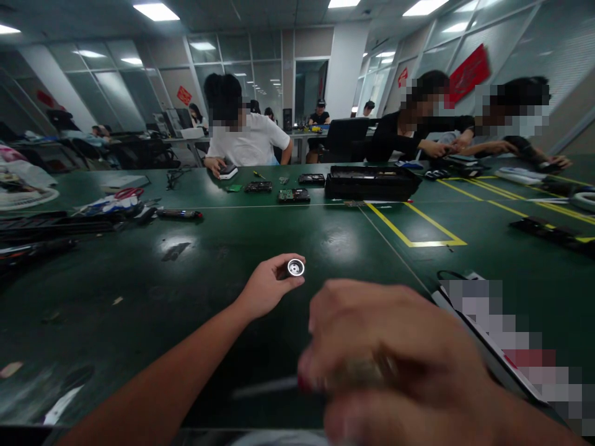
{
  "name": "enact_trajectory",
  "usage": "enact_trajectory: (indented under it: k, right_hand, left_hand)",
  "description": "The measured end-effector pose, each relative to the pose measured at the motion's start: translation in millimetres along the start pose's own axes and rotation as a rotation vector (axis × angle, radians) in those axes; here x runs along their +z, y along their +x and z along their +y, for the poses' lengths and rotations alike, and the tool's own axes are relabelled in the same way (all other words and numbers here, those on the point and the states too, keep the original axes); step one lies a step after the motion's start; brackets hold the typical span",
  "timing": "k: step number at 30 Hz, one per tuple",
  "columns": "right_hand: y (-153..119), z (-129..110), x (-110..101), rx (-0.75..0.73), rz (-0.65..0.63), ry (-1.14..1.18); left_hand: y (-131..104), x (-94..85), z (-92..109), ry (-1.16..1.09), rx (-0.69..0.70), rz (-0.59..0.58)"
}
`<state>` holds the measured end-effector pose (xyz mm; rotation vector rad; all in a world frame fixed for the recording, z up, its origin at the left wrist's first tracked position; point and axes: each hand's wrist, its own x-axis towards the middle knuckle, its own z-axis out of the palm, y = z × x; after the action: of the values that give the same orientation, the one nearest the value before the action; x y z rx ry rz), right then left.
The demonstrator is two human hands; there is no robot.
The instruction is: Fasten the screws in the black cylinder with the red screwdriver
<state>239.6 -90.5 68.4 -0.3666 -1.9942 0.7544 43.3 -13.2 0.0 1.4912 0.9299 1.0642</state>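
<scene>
My left hand (269,284) is closed around a small round part (296,267) with a bright metal rim. Its open end faces me and shows a dark inside with small holes or pins. Close to the camera, my right hand (385,353) grips a screwdriver (357,371). Its handle looks clear and yellowish with red at the front, and the thin shaft points left, smeared by motion. The shaft is below the round part and apart from it. Both hands are above the green table (223,260).
A long black housing (372,183) and several hard drives (294,196) lie toward the far side. Tools and cables (116,207) are heaped at the left. A clipboard-like board (493,341) lies at the right. Across the table sits a person in white (248,139); others work at the right.
</scene>
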Motion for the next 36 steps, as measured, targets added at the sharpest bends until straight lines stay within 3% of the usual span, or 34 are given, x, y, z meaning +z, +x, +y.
enact_trajectory:
  k: [1, 2, 4, 5, 10, 20, 28, 36]
  right_hand:
    - [12, -1, -4, 0.053, 0.052, -0.016]
    - [22, 3, -7, 0.119, 0.191, -0.045]
    - [31, 20, -12, 0.195, 0.452, -0.122]
    - [32, 32, -13, 0.229, 0.503, -0.153]
    - [19, 68, -9, 0.262, 0.372, -0.298]
    - [16, 65, -7, 0.283, 0.326, -0.402]
    - [10, 73, 2, 0.353, 0.387, -0.414]
    - [10, 80, -1, 0.385, 0.363, -0.387]
  left_hand:
    - [0, -2.4, -1, 0.011, 0.008, 0.008]
    - [-1, -5.0, -2, 0.032, 0.017, 0.012]
    - [-1, -10.0, -5, 0.096, 0.038, 0.016]
    - [-1, -12.1, -7, 0.125, 0.049, 0.022]
    - [-1, -16.0, -13, 0.167, 0.070, 0.022]
    - [-2, -13.9, -9, 0.235, 0.074, 0.019]
    - [-9, -9.2, 2, 0.511, 0.133, 0.024]
    - [-6, -13.2, -3, 0.567, 0.118, 0.103]
